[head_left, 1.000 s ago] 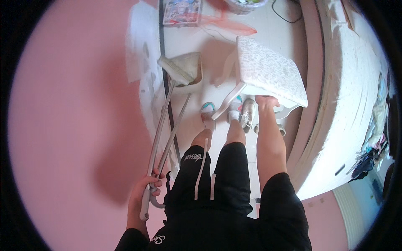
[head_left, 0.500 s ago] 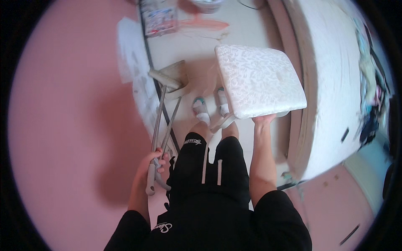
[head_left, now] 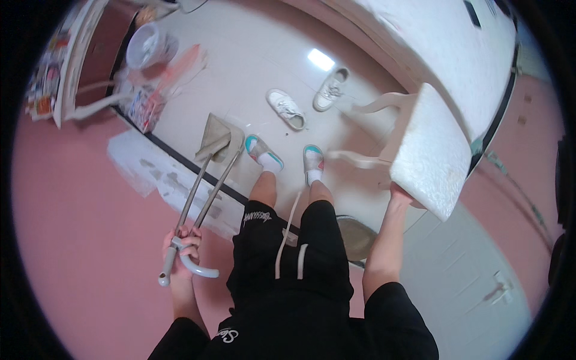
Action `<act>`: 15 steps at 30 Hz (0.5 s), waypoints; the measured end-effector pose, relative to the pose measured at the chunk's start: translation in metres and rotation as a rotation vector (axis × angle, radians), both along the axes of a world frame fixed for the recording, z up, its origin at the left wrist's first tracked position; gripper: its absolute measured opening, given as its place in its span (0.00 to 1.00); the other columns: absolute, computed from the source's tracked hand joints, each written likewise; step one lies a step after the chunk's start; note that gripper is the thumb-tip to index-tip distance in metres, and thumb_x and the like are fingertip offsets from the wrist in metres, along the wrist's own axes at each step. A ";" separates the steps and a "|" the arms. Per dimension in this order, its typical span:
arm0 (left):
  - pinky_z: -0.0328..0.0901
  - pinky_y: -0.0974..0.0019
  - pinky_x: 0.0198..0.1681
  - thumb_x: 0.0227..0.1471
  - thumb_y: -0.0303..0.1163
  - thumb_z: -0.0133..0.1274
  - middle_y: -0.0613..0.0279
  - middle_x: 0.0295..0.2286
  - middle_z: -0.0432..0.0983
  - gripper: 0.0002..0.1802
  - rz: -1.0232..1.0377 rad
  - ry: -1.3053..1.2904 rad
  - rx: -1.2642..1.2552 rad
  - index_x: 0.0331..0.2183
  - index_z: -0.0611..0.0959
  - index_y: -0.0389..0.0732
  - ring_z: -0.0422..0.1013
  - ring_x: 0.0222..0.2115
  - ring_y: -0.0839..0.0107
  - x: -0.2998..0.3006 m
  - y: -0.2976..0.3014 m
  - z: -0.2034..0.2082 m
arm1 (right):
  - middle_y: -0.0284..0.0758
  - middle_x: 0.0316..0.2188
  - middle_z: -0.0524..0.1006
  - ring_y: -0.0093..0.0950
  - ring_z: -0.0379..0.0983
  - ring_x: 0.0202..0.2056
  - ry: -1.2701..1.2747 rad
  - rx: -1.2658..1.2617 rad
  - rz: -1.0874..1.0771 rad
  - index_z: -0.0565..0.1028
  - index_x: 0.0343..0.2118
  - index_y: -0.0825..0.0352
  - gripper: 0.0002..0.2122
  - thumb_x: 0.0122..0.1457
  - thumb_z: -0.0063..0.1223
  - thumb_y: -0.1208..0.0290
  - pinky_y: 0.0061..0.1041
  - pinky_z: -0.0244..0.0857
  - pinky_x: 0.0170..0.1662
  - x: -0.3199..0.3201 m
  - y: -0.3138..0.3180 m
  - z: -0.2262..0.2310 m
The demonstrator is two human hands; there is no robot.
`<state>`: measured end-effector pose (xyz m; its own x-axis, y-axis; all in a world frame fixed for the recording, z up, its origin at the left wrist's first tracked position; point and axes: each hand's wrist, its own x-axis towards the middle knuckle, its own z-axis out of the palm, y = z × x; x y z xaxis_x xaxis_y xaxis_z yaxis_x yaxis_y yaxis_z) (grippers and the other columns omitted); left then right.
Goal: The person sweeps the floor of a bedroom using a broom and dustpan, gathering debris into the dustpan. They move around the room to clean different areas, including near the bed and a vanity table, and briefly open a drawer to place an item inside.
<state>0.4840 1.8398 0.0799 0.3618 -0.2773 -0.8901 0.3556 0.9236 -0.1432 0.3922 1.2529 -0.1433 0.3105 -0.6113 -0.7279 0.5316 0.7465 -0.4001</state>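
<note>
White-upholstered stool (head_left: 431, 153): located at the right, tilted, its visible legs pointing left; floor contact cannot be confirmed. The right hand (head_left: 401, 195) grasps it under the near edge of its seat. The left hand (head_left: 190, 241), at the near left, is closed around the poles of a broom (head_left: 211, 148) and a long-handled dustpan (head_left: 217, 127). Their working ends stand farther off, overlapping in view. Two white sneakers (head_left: 286, 110) sit apart on the tiled floor (head_left: 240, 72), beyond the wearer's slippers (head_left: 312, 157).
</note>
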 end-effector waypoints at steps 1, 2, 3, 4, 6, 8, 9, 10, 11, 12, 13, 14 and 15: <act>0.65 0.75 0.25 0.58 0.41 0.46 0.46 0.46 0.61 0.22 -0.008 0.003 -0.004 0.42 0.78 0.31 0.63 0.32 0.76 -0.003 -0.013 -0.001 | 0.40 0.59 0.66 0.43 0.62 0.58 -0.048 -0.053 -0.044 0.65 0.58 0.63 0.29 0.61 0.39 0.46 0.46 0.57 0.61 -0.020 -0.020 -0.010; 0.65 0.76 0.25 0.58 0.41 0.46 0.46 0.47 0.61 0.22 -0.026 0.002 0.011 0.42 0.78 0.31 0.63 0.32 0.76 0.001 -0.019 -0.001 | 0.40 0.61 0.63 0.44 0.60 0.59 -0.094 -0.096 -0.102 0.62 0.60 0.63 0.30 0.62 0.37 0.46 0.47 0.54 0.62 -0.041 -0.030 -0.027; 0.65 0.76 0.25 0.58 0.41 0.47 0.47 0.47 0.61 0.22 -0.039 0.001 0.026 0.42 0.78 0.31 0.63 0.32 0.76 0.004 -0.024 -0.001 | 0.39 0.58 0.66 0.43 0.61 0.59 -0.131 -0.099 -0.192 0.65 0.59 0.63 0.29 0.61 0.38 0.46 0.46 0.54 0.62 -0.066 -0.038 -0.054; 0.65 0.77 0.25 0.58 0.41 0.47 0.47 0.47 0.61 0.22 -0.039 -0.004 0.036 0.42 0.78 0.31 0.63 0.32 0.76 0.002 -0.034 -0.002 | 0.38 0.56 0.69 0.42 0.63 0.57 -0.070 -0.039 -0.282 0.68 0.56 0.62 0.27 0.60 0.41 0.48 0.45 0.57 0.60 -0.091 -0.050 -0.075; 0.65 0.78 0.24 0.57 0.43 0.49 0.49 0.47 0.61 0.23 -0.045 0.031 0.061 0.42 0.79 0.31 0.63 0.32 0.76 -0.003 -0.040 -0.006 | 0.37 0.51 0.74 0.40 0.68 0.53 0.059 0.098 -0.447 0.74 0.50 0.61 0.23 0.57 0.46 0.50 0.44 0.63 0.56 -0.133 -0.049 -0.109; 0.65 0.78 0.24 0.57 0.43 0.49 0.50 0.47 0.61 0.23 -0.037 0.050 0.074 0.43 0.79 0.31 0.63 0.32 0.76 0.002 -0.048 -0.005 | 0.36 0.51 0.74 0.39 0.68 0.53 0.263 0.195 -0.662 0.75 0.49 0.63 0.19 0.60 0.42 0.58 0.47 0.63 0.55 -0.149 -0.042 -0.127; 0.65 0.78 0.24 0.57 0.43 0.49 0.49 0.47 0.61 0.23 -0.048 0.056 0.083 0.43 0.79 0.31 0.63 0.32 0.76 0.007 -0.059 0.001 | 0.36 0.50 0.75 0.39 0.69 0.53 0.306 0.250 -0.710 0.75 0.48 0.63 0.18 0.61 0.40 0.61 0.48 0.63 0.54 -0.155 -0.046 -0.132; 0.65 0.78 0.24 0.56 0.43 0.50 0.49 0.48 0.61 0.23 -0.064 0.056 0.099 0.43 0.79 0.31 0.64 0.32 0.77 0.008 -0.062 0.003 | 0.35 0.50 0.75 0.39 0.69 0.52 0.345 0.314 -0.760 0.75 0.48 0.64 0.18 0.61 0.39 0.63 0.48 0.63 0.54 -0.168 -0.038 -0.149; 0.65 0.77 0.24 0.56 0.43 0.50 0.49 0.48 0.62 0.23 -0.072 0.071 0.116 0.43 0.79 0.31 0.64 0.32 0.77 0.005 -0.064 0.012 | 0.36 0.49 0.76 0.39 0.71 0.51 0.318 0.329 -0.756 0.75 0.48 0.65 0.17 0.62 0.38 0.63 0.49 0.64 0.53 -0.196 -0.031 -0.169; 0.65 0.77 0.24 0.56 0.44 0.50 0.49 0.49 0.62 0.23 -0.110 0.084 0.127 0.43 0.79 0.32 0.64 0.32 0.77 0.008 -0.062 0.018 | 0.36 0.48 0.76 0.39 0.72 0.49 0.294 0.340 -0.762 0.75 0.47 0.66 0.17 0.62 0.37 0.64 0.49 0.65 0.52 -0.239 -0.018 -0.204; 0.64 0.78 0.24 0.56 0.44 0.50 0.48 0.49 0.62 0.24 -0.135 0.087 0.129 0.42 0.79 0.32 0.65 0.32 0.77 0.009 -0.063 0.015 | 0.37 0.47 0.77 0.39 0.73 0.48 0.259 0.345 -0.754 0.75 0.47 0.67 0.17 0.62 0.36 0.65 0.50 0.66 0.51 -0.259 -0.012 -0.230; 0.64 0.78 0.24 0.55 0.44 0.51 0.47 0.50 0.62 0.24 -0.160 0.090 0.131 0.42 0.80 0.32 0.65 0.32 0.77 0.010 -0.064 0.013 | 0.37 0.44 0.78 0.38 0.74 0.45 0.161 0.367 -0.770 0.76 0.44 0.67 0.16 0.61 0.37 0.66 0.49 0.67 0.50 -0.279 -0.003 -0.253; 0.64 0.78 0.24 0.55 0.44 0.51 0.47 0.50 0.62 0.24 -0.187 0.093 0.139 0.42 0.80 0.32 0.65 0.32 0.77 0.011 -0.064 0.009 | 0.37 0.41 0.79 0.37 0.75 0.43 0.051 0.392 -0.780 0.77 0.41 0.67 0.15 0.61 0.38 0.68 0.49 0.68 0.48 -0.285 0.001 -0.274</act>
<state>0.4954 1.7754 0.0888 0.2308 -0.2047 -0.9512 0.5137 0.8559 -0.0596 0.1075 1.2540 -0.4168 -0.1309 -0.3385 -0.9318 0.9367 0.2657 -0.2281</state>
